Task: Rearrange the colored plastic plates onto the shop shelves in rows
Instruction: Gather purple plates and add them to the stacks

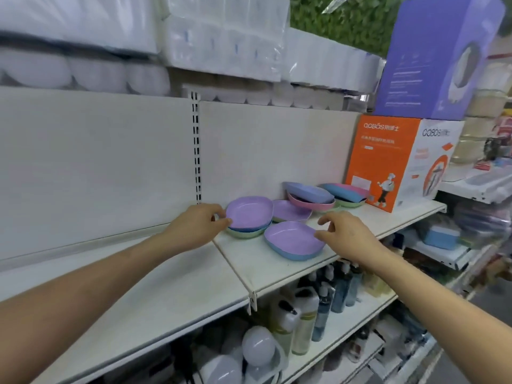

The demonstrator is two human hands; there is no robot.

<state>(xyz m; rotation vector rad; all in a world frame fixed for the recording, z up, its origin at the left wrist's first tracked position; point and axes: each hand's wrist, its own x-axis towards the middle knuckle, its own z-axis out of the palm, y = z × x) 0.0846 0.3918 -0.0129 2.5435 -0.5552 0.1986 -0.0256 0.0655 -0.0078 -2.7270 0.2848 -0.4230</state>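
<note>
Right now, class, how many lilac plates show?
3: left lilac plate tops a stack, middle lilac plate lies right of it, front lilac plate sits nearest. More may lie hidden underneath.

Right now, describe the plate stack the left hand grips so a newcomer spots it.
Start at the orange box at the shelf's right end and look leftward. The leftmost stack, by the slotted upright, is it. Purple tops blue and green; its front neighbour lacks green.
</note>
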